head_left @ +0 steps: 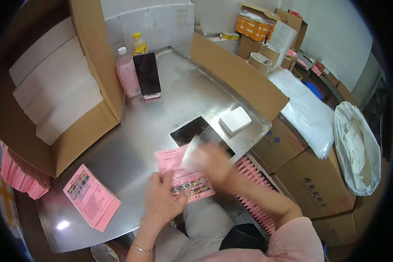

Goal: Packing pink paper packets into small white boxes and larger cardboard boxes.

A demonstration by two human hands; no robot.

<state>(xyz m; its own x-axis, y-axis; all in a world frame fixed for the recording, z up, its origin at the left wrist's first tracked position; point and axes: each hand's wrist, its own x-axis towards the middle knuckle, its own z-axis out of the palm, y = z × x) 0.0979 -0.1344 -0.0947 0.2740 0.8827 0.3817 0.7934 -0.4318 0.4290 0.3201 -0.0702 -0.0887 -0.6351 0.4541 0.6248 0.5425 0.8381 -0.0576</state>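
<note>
My left hand [159, 196] is closed on the edge of a pink printed paper sleeve [194, 185], with small food pictures on its lower part and an upper flap of text standing up. At the sleeve's opening, a white folded paper napkin [191, 157] is in my right hand [216, 163], which is smeared by motion. Just beyond them, a black flat plate [192, 130] lies on the metal table [161, 118]. To the left is a stack of similar pink printed sleeves [91, 196].
An open cardboard box [85, 137] holds rows of white napkins [65, 78]. A phone [147, 75] leans by a pink bottle [126, 72]. A white stack [235, 120] sits at the right, above a crate of pink packets [253, 183]. Cartons [312, 183] stand beyond.
</note>
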